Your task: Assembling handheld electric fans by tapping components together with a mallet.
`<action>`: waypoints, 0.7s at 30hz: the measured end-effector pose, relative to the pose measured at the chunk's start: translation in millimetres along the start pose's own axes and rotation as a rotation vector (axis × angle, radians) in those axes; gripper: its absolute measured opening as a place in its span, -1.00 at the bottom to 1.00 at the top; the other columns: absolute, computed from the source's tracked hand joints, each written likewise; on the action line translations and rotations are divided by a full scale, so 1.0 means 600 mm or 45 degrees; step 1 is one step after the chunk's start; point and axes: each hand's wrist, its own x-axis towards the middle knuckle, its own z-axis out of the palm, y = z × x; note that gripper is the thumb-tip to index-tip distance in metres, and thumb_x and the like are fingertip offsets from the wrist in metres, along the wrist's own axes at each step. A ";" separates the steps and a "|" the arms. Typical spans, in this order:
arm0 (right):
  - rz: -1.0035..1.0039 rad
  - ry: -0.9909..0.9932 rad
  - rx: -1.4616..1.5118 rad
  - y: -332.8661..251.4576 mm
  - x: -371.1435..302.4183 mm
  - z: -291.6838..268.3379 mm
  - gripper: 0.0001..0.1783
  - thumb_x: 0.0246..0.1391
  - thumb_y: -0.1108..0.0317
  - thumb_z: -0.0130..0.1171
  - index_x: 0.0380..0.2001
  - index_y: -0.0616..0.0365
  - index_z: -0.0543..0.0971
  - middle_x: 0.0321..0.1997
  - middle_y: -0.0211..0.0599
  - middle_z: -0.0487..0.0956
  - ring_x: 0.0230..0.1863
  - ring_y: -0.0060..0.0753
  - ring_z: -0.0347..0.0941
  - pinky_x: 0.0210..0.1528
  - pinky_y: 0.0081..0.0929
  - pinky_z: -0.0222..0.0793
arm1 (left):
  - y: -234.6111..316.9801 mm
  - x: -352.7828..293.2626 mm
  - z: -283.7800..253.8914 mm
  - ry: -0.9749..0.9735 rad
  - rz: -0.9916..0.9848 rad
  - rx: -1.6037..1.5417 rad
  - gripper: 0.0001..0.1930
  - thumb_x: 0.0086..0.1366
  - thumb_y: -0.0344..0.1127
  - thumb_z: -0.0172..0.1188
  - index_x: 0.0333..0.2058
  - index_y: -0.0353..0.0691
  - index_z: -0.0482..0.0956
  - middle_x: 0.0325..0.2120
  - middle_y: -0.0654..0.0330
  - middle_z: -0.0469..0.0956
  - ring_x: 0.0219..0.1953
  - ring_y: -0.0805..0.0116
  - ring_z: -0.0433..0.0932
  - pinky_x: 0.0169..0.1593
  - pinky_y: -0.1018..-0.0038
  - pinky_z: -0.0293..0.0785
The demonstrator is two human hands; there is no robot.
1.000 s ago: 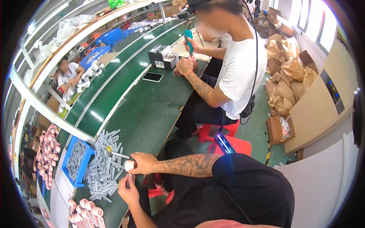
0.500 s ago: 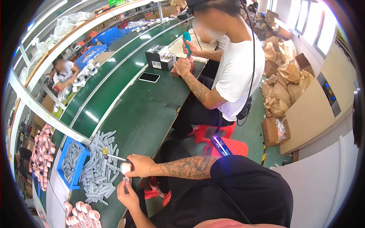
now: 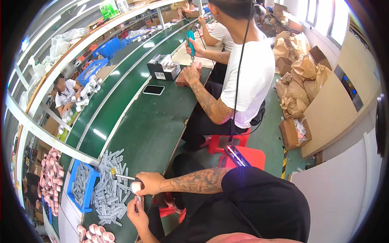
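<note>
Pink caps (image 3: pixel 50 178) are lying in a heap along the far left edge of the bench (image 3: pixel 154 129), past the white rail. Next to them a blue tray (image 3: pixel 82 186) is sitting near the bench's front left corner, holding grey tubes. More grey tubes (image 3: pixel 109 190) are spilling in a loose pile just right of the tray, reaching the front edge. A few more pink caps (image 3: pixel 95 234) are resting at the very front corner, below that pile.

The wearer's right hand (image 3: pixel 149 183) is reaching in over the pile from the right, closing around a white piece (image 3: pixel 136 186) and a thin screwdriver (image 3: pixel 121 176) whose yellow end is pointing out over the tubes. Just beneath it, the left hand (image 3: pixel 137 210) is rising from the lower edge, pinching a small part (image 3: pixel 138 198) between fingertips, close under the white piece. Whether the two parts are touching I cannot tell.

Further along the bench, a dark phone (image 3: pixel 153 90) is lying flat near the belt's edge, and a black box (image 3: pixel 163 67) is standing beyond it. To the right, a co-worker in a white shirt (image 3: pixel 251 77) is sitting on a red stool (image 3: pixel 227 141), pressing a teal driver (image 3: pixel 190 40) down at the bench's far end. Brown bags (image 3: pixel 300 69) are piling against the right wall.
</note>
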 end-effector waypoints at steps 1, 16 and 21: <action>-0.010 0.001 0.009 0.001 0.001 0.000 -0.13 0.02 -0.25 0.49 0.18 0.20 0.57 0.08 -0.02 0.64 0.09 0.16 0.65 0.08 -0.01 0.59 | 0.001 0.002 -0.003 -0.031 -0.003 0.033 -0.81 0.49 -0.54 0.22 0.00 -0.47 0.69 -0.09 -0.09 0.72 -0.08 0.01 0.70 0.09 0.23 0.60; -0.007 0.022 0.086 -0.009 -0.010 -0.004 -0.16 0.01 -0.22 0.51 0.14 0.23 0.59 0.05 0.02 0.65 0.09 0.17 0.65 0.08 0.01 0.59 | 0.019 -0.017 0.035 0.245 -0.196 -0.020 -0.79 0.52 -0.47 0.27 -0.01 -0.52 0.70 -0.15 -0.03 0.76 -0.10 0.23 0.74 0.05 0.30 0.67; -0.064 -0.028 0.083 -0.004 0.010 -0.014 -0.25 -0.08 -0.12 0.56 0.03 0.22 0.64 0.02 0.10 0.66 0.09 0.23 0.64 0.12 0.05 0.58 | -0.003 -0.019 0.039 0.273 -0.213 -0.098 -0.77 0.53 -0.46 0.29 0.03 -0.52 0.72 -0.11 -0.04 0.77 -0.06 0.26 0.73 0.10 0.31 0.65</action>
